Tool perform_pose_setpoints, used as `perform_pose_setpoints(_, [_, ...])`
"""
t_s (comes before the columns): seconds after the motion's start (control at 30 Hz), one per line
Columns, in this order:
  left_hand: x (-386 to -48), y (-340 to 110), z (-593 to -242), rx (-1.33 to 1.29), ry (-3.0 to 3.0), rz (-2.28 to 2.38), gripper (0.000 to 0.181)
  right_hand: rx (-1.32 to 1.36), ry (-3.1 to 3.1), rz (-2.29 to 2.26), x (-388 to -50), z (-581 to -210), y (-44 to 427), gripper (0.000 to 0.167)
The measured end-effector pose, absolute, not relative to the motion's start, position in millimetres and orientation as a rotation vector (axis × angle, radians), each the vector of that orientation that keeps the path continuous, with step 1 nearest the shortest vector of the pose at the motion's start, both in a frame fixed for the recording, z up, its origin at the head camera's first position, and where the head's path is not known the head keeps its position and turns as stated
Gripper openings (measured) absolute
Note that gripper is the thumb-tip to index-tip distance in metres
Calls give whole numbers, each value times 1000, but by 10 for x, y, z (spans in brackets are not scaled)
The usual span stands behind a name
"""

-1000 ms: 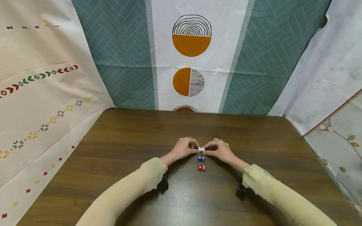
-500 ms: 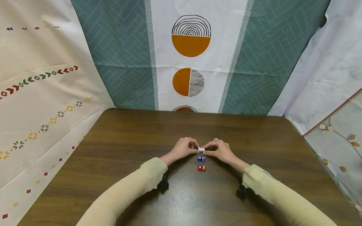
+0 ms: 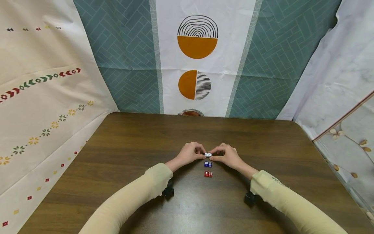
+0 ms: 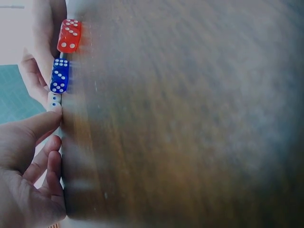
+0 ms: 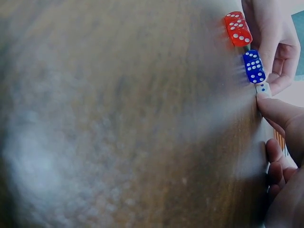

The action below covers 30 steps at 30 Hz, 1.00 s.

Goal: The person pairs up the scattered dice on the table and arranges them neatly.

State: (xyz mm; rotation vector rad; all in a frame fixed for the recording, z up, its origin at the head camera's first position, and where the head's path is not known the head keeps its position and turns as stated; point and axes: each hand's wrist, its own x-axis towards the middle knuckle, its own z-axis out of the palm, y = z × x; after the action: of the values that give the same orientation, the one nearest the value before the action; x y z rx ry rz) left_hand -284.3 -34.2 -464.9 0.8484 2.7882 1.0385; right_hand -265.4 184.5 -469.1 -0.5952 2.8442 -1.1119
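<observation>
Two white dice sit side by side on the table in the head view. My left hand [image 3: 188, 153] pinches the left white die [image 3: 206, 154] between thumb and finger; my right hand [image 3: 229, 156] pinches the right white die [image 3: 210, 155] the same way. Just nearer to me lies a pair of blue dice [image 3: 208, 164], set close together. Nearer still is a pair of red dice [image 3: 208, 174]. Both wrist views show a red die [image 4: 70, 36], a blue die [image 5: 254, 66] and part of a white die [image 4: 54, 99] in a row; the fingers hide much of the white one.
The brown wooden table [image 3: 140, 133] spreads around the dice on every side. Behind it hangs a green and white patterned cloth [image 3: 128, 58], with further cloths at left and right. A black wrist device [image 3: 168, 191] sits under each cuff.
</observation>
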Motion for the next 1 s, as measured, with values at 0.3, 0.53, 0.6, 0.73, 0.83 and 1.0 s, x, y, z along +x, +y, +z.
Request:
perform_pose_setpoints(0.3, [-2848,-336,-4665,836,2788,1044,9,-591,2846,-1113,-2659,-4699,1849,22])
perform_pose_setpoints(0.53, [-2850,-344,-4669,845,2794,1038,10,-598,2851,-1098,-2661,-4694,1848,23])
perform_pose_setpoints(0.6, [-2843,-345,-4662,847,2797,1033,10,-600,2854,-1097,-2661,-4692,1847,23])
perform_pose_setpoints(0.73, [-2830,-341,-4646,845,2802,1023,11,-603,2861,-1089,-2660,-4689,1848,22])
perform_pose_setpoints(0.83, [-2823,-338,-4644,844,2807,1021,12,-605,2860,-1086,-2659,-4688,1850,22])
perform_pose_setpoints(1.0, [-2821,-343,-4662,847,2811,1031,12,-598,2848,-1096,-2654,-4688,1849,23])
